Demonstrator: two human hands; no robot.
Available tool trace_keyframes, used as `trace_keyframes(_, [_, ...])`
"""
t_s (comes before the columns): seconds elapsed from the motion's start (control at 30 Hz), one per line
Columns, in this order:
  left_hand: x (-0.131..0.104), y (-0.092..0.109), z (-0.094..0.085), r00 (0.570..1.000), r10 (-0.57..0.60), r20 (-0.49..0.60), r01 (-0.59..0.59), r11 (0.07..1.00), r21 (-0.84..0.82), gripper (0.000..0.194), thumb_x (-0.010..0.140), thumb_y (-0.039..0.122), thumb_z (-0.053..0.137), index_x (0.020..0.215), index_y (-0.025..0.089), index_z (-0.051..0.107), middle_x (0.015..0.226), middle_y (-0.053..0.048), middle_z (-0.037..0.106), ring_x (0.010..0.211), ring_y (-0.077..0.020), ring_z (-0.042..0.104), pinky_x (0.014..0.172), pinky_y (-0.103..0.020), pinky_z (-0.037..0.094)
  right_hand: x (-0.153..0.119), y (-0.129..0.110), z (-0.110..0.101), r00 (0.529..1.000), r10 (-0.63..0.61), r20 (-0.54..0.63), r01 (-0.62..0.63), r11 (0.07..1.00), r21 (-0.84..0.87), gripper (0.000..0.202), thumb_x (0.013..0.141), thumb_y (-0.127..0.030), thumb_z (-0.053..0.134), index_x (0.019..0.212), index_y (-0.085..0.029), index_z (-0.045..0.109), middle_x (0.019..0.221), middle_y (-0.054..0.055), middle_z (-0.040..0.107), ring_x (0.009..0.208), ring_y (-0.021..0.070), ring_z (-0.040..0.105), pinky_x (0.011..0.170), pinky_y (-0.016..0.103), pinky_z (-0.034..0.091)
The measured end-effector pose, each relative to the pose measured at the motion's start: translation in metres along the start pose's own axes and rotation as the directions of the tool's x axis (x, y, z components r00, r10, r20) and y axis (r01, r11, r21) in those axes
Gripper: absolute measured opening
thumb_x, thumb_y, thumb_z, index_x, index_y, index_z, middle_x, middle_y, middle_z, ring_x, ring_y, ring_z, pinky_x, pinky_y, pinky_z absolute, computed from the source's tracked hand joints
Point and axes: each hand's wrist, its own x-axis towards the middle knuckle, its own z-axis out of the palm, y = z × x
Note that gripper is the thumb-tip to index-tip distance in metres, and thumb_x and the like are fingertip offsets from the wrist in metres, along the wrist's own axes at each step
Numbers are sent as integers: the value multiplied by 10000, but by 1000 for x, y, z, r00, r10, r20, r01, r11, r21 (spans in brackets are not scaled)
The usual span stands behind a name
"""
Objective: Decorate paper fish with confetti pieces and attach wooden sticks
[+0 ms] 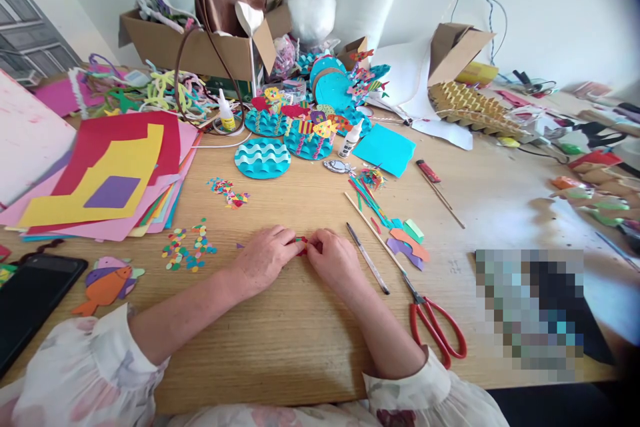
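My left hand [267,255] and my right hand [331,257] meet low over the wooden table. Between their fingertips is a small red paper piece [302,245] with a bit of green by it; fingers cover most of it, so its shape is unclear. Both hands are closed, fingertips pinching at the piece. A tiny purple scrap [240,245] lies left of my left hand. Farther left are colourful paper dots [190,248] and stacked paper fish [111,280]. Right of my right hand lie a pen [367,257], a thin wooden stick [373,230] and red-handled scissors [437,327].
Coloured sheets [105,173] and a phone [40,300] lie left. Behind stand a teal wave-patterned disc [263,159], glue bottles [351,139] and decorated fish pieces [310,137]. Paper strips [370,203], a teal sheet [385,149] and a box cutter [429,171] lie right.
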Motion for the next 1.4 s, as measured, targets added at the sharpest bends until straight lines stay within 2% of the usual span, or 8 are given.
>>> trace_keyframes(0.27, [1, 2, -6, 999, -11, 36, 10, 1000, 9, 233, 893, 216, 418, 1085, 211, 549, 946, -26, 542, 896, -176, 460, 794, -301, 407, -1, 1, -15, 998, -30, 61, 24, 995, 98, 127, 764, -168, 493, 708, -181, 606, 746, 23, 639, 683, 123, 536, 610, 223, 330])
trace_keyframes(0.5, [2, 2, -6, 999, -1, 33, 1, 1000, 2, 217, 883, 206, 439, 1066, 197, 557, 934, -24, 542, 885, -175, 459, 790, -299, 412, 0, 8, -21, 992, -122, 35, 113, 974, 198, 167, 717, -75, 489, 766, -166, 620, 768, 17, 619, 688, 108, 528, 616, 204, 352])
trace_keyframes(0.7, [2, 2, -6, 999, 1, 43, -2, 1000, 18, 209, 885, 204, 432, 1053, 188, 556, 938, -31, 538, 898, -180, 458, 788, -304, 416, -2, 7, -23, 982, -178, 67, 161, 965, 207, 213, 745, -71, 474, 804, -181, 648, 810, 23, 625, 759, 115, 549, 676, 207, 372])
trace_keyframes(0.9, [1, 2, -5, 999, -2, 40, 1, 1000, 30, 245, 896, 191, 399, 1096, 204, 540, 945, -44, 530, 902, -181, 456, 792, -312, 418, 0, 13, -21, 981, -190, 23, 181, 958, 224, 228, 718, -48, 483, 773, -185, 656, 764, 5, 621, 712, 105, 541, 654, 198, 368])
trace_keyframes(1.2, [2, 3, -8, 997, 18, 71, -23, 997, 72, 290, 901, 174, 369, 1146, 208, 520, 949, -53, 529, 886, -189, 461, 773, -323, 429, -4, 13, -23, 964, -254, 77, 235, 952, 198, 236, 767, -72, 459, 794, -198, 657, 795, 6, 616, 724, 99, 545, 657, 192, 368])
trace_keyframes(1.4, [3, 4, -11, 997, 24, 76, -29, 997, 72, 297, 900, 164, 361, 1148, 213, 517, 947, -52, 528, 873, -187, 467, 758, -322, 426, -4, 12, -25, 964, -247, 100, 227, 957, 178, 221, 771, -81, 469, 782, -197, 657, 790, 9, 625, 720, 101, 552, 646, 192, 368])
